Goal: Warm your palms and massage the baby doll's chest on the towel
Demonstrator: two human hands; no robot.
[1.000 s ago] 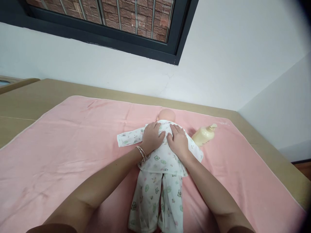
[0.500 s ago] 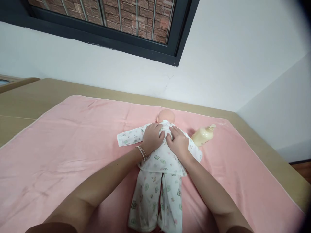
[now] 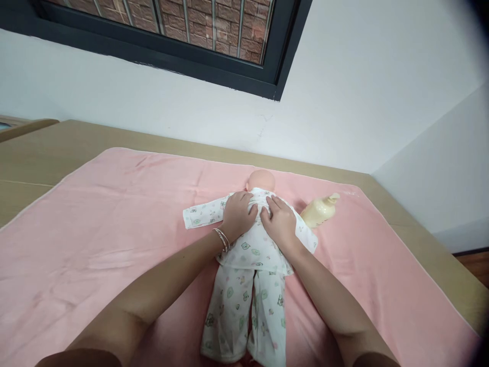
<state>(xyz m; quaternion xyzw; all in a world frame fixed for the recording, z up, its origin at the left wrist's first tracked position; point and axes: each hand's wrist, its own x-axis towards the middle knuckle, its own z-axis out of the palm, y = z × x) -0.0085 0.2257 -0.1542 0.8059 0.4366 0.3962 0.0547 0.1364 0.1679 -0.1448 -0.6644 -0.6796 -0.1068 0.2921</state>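
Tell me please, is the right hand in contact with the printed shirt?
Touching. The head view shows the right hand lying palm-down on the printed shirt, with no visible gap and the fabric wrinkled beside it.

Dark-framed window [image 3: 183, 23] in a white wall [image 3: 344, 97]

Doll [image 3: 252, 257] and bottle [image 3: 320, 211] on pink cloth [image 3: 126, 219] over wood [image 3: 38, 160]
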